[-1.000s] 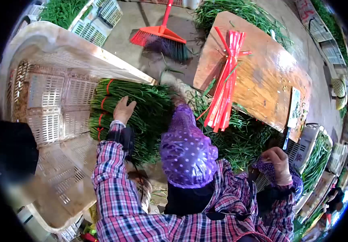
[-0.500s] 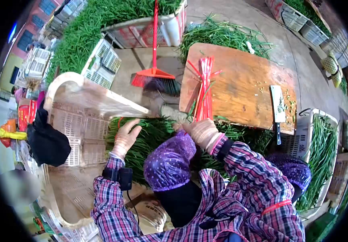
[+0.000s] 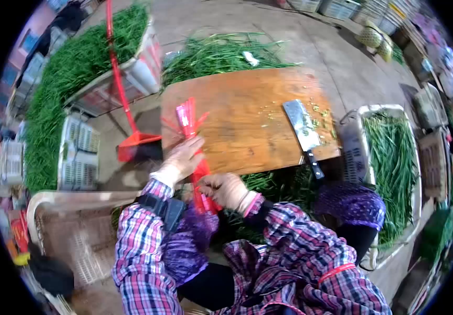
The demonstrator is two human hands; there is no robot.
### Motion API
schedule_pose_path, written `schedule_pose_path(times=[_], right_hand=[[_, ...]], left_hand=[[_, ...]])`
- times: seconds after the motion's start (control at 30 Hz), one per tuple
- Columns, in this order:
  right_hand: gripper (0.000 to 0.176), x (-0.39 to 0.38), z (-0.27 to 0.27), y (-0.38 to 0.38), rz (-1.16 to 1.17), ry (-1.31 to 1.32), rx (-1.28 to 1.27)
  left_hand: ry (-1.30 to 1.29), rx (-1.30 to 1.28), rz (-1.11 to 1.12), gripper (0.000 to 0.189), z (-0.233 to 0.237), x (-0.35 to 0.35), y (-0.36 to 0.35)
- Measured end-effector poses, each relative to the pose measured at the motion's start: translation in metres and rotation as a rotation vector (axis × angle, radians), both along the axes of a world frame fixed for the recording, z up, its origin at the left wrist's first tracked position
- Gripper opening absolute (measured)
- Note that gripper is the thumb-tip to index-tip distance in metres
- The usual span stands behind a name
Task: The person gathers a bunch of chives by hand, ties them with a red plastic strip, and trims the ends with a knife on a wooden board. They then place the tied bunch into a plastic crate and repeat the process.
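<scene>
A bundle of red strips [image 3: 186, 119] lies over the left edge of the wooden board [image 3: 237, 121], its lower end hanging toward my lap. My left hand [image 3: 183, 156] is closed around the middle of the bundle. Just below and to the right, my right hand [image 3: 225, 190] pinches the lower part of the strips. A cleaver [image 3: 301, 123] with a black handle lies on the right of the board, among small chopped green bits. Green stalks [image 3: 260, 181] show below the board's front edge.
A crate of long green stalks [image 3: 391, 168] stands at the right. An empty crate [image 3: 79, 236] is at the lower left. Beyond the board lie loose greens [image 3: 221, 55]. A red broom [image 3: 119, 79] and crates heaped with greens [image 3: 58, 105] are at the left.
The view has swung right, shifting the board left in the frame. My left hand has moved from the greens onto the red strips. My right hand is now lower on the strips.
</scene>
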State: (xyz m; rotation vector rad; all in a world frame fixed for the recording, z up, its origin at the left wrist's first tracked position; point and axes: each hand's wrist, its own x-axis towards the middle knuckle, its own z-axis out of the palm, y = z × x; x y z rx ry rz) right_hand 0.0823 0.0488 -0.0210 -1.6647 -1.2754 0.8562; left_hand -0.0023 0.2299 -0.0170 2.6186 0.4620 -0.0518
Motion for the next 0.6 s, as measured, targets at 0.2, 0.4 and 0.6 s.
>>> schedule_pose_path(times=[0.2,0.4,0.6], right_hand=[[0.014,0.001,-0.008,-0.030,0.038,0.296,0.018],[0.016,0.002,-0.025,-0.036,0.013,0.349,-0.082],[0.011,-0.017,-0.024,-0.032,0.082,0.452,0.084]], left_hand=[[0.086,0.063,-0.006,0.041,-0.035,-0.023,0.019],[0.142,0.259,-0.047,0.044,-0.022,-0.019,0.007],[0.174,0.238,-0.051,0.043,-0.038,-0.019,0.018]])
